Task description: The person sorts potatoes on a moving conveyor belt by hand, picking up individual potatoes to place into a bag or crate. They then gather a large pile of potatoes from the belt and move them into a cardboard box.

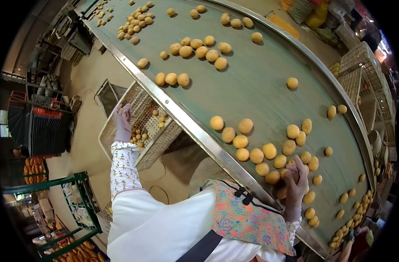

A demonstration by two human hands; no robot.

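Note:
My left hand (122, 120), in a pale glove with a patterned sleeve, reaches down into a cream plastic crate (116, 111) beside the belt; several small yellow fruits (140, 137) lie in the crate, and whether the hand holds one I cannot tell. My right hand (295, 181), also gloved, rests on the green conveyor belt (251, 78) with its fingers curled over a yellow fruit (291, 174) among a cluster of round yellow fruits (256, 155).
A steel rail (182, 118) edges the belt on my side. More fruits (199, 50) lie scattered along the belt. Stacked cream crates (361, 65) stand at the far right, a green metal rack (77, 205) and dark crates (42, 126) at the left.

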